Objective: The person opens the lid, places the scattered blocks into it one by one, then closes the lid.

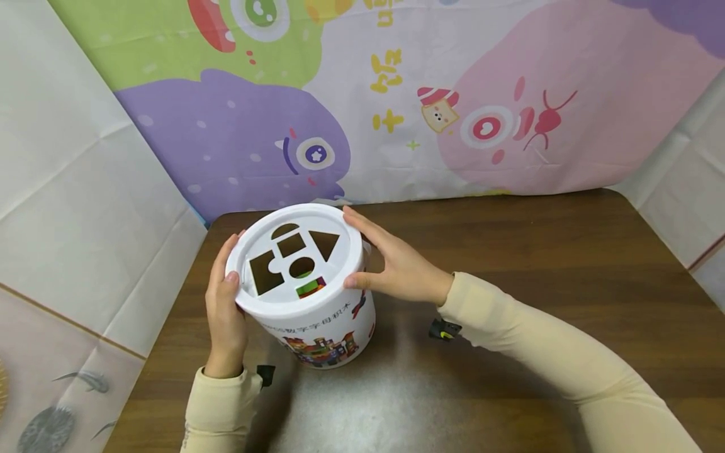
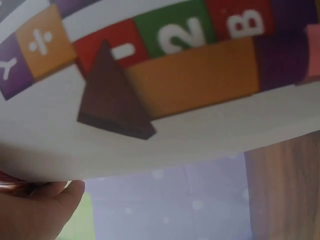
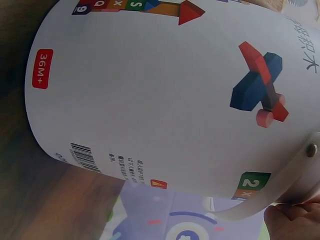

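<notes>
A white bucket with printed coloured blocks and Chinese lettering stands on the table, tilted slightly in the head view. Its white lid has several shaped holes: an arch, a square, a triangle, a circle and others. Through the front hole, green and red blocks show inside. My left hand grips the rim on the left, thumb on top. On the right, my right hand spans the rim with thumb in front and fingers behind. A white handle hangs beside the right fingers in the right wrist view.
The brown wooden table carries the bucket near its left side. Behind it hangs a cloth printed with cartoon monsters. Pale panels close off the left side. Small black wrist devices sit at the cuffs.
</notes>
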`<state>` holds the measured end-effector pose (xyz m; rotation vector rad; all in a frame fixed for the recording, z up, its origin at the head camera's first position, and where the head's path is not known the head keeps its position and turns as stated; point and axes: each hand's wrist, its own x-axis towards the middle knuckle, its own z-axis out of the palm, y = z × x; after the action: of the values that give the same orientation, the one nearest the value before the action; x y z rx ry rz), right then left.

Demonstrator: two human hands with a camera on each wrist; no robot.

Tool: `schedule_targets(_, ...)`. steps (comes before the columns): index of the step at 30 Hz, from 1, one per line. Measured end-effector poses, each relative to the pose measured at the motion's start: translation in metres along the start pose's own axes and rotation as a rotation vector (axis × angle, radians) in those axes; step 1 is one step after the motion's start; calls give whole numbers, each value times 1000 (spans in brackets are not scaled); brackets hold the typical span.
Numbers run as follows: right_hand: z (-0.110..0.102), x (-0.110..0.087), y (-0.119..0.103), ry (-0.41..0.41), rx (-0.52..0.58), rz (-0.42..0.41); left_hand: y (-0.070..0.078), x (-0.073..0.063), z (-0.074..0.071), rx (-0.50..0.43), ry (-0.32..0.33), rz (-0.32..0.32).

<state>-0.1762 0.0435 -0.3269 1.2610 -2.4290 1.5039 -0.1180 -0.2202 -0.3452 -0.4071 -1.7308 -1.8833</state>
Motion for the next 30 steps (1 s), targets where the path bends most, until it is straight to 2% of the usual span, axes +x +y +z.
schedule_targets(6, 4, -1, -4, 29, 60, -11, -3, -1, -1, 8, -8, 20)
schedule_targets(14, 6, -3, -29, 71, 119, -30, -5, -3, 2, -21, 11, 25)
schedule_targets(30, 17, -6, -26, 162, 176, -59, -5, -5, 7, -80, -13, -18)
